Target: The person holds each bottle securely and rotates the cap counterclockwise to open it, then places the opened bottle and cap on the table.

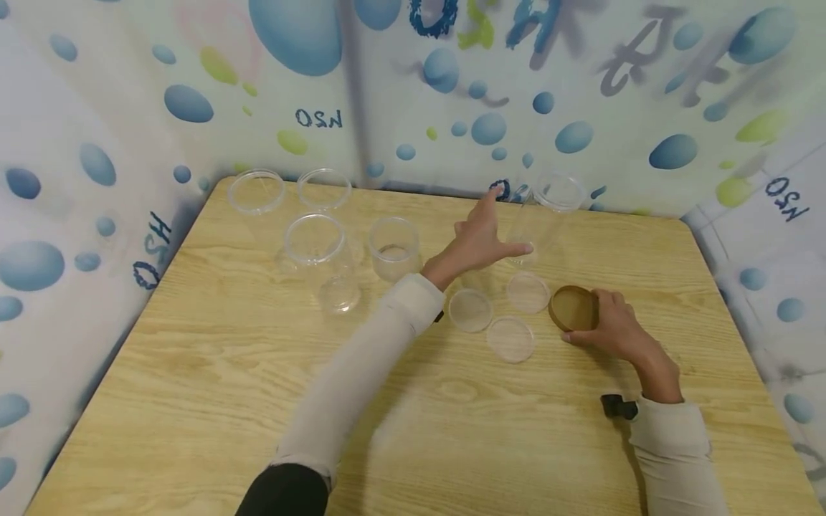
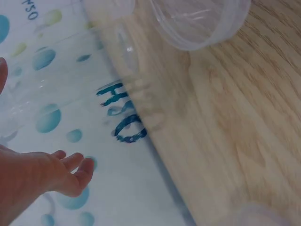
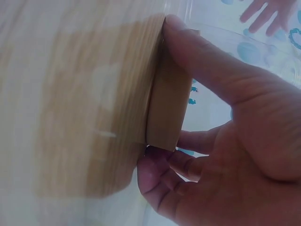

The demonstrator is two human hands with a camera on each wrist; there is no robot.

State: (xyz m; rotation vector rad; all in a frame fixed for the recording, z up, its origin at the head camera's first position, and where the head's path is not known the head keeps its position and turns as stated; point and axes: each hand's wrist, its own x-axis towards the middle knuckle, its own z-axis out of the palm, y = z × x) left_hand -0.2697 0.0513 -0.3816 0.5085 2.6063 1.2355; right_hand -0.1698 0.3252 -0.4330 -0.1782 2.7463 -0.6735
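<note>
My left hand (image 1: pixel 479 240) reaches out with thumb and fingers spread beside a tall clear jar (image 1: pixel 545 222) at the back right. Whether it touches the jar cannot be told. In the left wrist view some of its fingers (image 2: pixel 75 169) show at the lower left, loosely bent and holding nothing. My right hand (image 1: pixel 616 330) grips a round brown ring (image 1: pixel 573 289) by its right side, thumb and fingertips on opposite edges. Close up, the ring's tan outer wall (image 3: pixel 171 101) shows; whether it is a tape roll or a lid is unclear. Three clear flat discs (image 1: pixel 510 340) lie left of it.
Another tall clear jar (image 1: pixel 338 294) and a shorter clear cup (image 1: pixel 395 261) stand on the left half of the wooden table (image 1: pixel 193 380). Two more clear round rims (image 1: pixel 257 210) show at its back left corner. A printed curtain-like wall (image 1: pixel 400 86) closes off the back.
</note>
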